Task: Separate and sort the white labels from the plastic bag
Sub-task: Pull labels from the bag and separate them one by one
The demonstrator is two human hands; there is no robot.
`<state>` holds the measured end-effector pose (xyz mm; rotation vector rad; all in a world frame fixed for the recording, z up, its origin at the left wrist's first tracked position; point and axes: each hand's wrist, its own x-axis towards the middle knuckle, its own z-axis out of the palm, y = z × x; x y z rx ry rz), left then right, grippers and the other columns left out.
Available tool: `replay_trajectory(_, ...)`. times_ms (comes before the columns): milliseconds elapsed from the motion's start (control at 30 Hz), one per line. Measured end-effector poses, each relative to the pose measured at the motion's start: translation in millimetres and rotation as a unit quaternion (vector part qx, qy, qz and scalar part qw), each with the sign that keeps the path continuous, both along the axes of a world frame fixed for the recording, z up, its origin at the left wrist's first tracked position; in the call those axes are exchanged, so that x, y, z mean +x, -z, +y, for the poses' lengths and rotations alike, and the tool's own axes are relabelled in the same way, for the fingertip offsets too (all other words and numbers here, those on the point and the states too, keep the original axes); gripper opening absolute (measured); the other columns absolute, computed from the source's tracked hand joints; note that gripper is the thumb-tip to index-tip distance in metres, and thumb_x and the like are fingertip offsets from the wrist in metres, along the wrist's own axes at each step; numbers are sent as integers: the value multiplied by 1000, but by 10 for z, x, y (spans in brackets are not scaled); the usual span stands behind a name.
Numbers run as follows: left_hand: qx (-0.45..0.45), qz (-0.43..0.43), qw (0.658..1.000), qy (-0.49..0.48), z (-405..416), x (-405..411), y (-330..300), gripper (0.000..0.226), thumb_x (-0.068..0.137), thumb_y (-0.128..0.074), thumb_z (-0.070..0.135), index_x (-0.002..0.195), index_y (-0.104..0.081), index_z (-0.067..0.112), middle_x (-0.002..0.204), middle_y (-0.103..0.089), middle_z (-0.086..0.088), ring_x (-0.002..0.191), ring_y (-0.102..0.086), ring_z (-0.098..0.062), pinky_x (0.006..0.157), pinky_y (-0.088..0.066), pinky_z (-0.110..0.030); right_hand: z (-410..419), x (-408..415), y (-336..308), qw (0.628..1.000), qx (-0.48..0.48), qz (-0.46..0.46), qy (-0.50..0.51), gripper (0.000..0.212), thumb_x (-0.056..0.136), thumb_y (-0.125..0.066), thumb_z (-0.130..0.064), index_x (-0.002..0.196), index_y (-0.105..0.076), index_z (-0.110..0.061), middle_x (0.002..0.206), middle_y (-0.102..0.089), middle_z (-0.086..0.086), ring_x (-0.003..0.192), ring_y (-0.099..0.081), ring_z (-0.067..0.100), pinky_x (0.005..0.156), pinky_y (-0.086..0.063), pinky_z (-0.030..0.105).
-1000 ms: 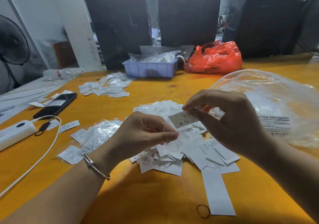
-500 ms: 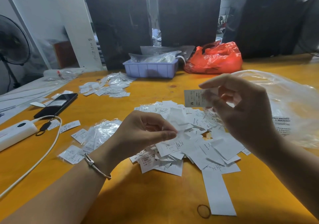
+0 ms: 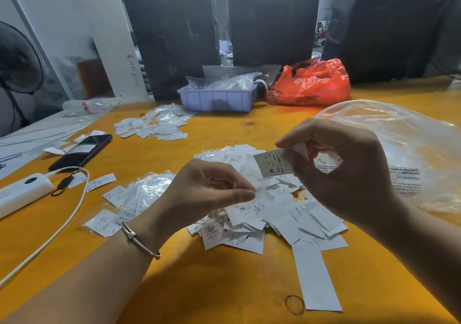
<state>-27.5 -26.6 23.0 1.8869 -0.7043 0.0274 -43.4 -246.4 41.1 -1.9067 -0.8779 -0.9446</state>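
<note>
A loose heap of white labels (image 3: 274, 214) lies on the yellow table in front of me. My right hand (image 3: 344, 174) hovers above the heap and pinches one white label (image 3: 270, 165) marked M between thumb and fingers. My left hand (image 3: 207, 194) is just left of it with fingers curled, pinching the edge of a thin white piece (image 3: 258, 186) over the heap. A large clear plastic bag (image 3: 404, 149) sits to the right, behind my right hand. A long white strip (image 3: 314, 278) lies at the heap's near edge.
Small clear packets with labels (image 3: 132, 201) lie left of the heap, and another sorted group (image 3: 154, 124) lies farther back. A phone (image 3: 82, 151), a white power bank (image 3: 22, 194) with cable, a lilac tray (image 3: 217, 99), a red bag (image 3: 311, 84) and a rubber band (image 3: 294, 305) are on the table.
My right hand lifted the M label up off the heap, then brought it back down toward my left hand. My left hand stayed almost still.
</note>
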Motion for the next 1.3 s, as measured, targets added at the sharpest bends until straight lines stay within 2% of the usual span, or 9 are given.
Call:
replay_trajectory(467, -1, -9, 1000, -2, 14, 13, 10, 21, 72, -79, 19, 86, -79, 5, 78, -75, -2, 75, -70, -14, 69, -52, -18, -11, -16, -17, 1000, -9, -8, 13, 17, 76, -60, 6, 86, -71, -3, 78, -69, 4, 61, -63, 24, 53, -49, 35)
replay_trajectory(833, 6, -19, 1000, -3, 18, 7, 0, 23, 72, -77, 25, 87, -79, 7, 81, -76, -4, 78, -70, -21, 73, -57, -28, 32, 4, 24, 999, -37, -12, 26, 17, 75, -63, 7, 84, -72, -4, 77, -70, 4, 58, -62, 19, 51, -48, 27)
replay_trajectory(1033, 10, -8, 1000, -4, 16, -1, -2, 22, 73, -77, 23, 87, -79, 6, 78, -75, 0, 75, -69, -16, 69, -53, -22, 4, -3, -13, 997, -54, -39, 42, 14, 76, -63, 5, 82, -72, -3, 77, -70, 6, 57, -60, 18, 50, -47, 25)
replay_trajectory(1300, 6, 6, 1000, -11, 24, -7, 0, 24, 72, -77, 26, 85, -79, 7, 82, -76, -4, 83, -72, -23, 70, -56, -25, 39, -25, 5, 996, -83, -35, 20, 11, 78, -66, 7, 81, -71, -3, 72, -67, 6, 52, -56, 18, 48, -46, 30)
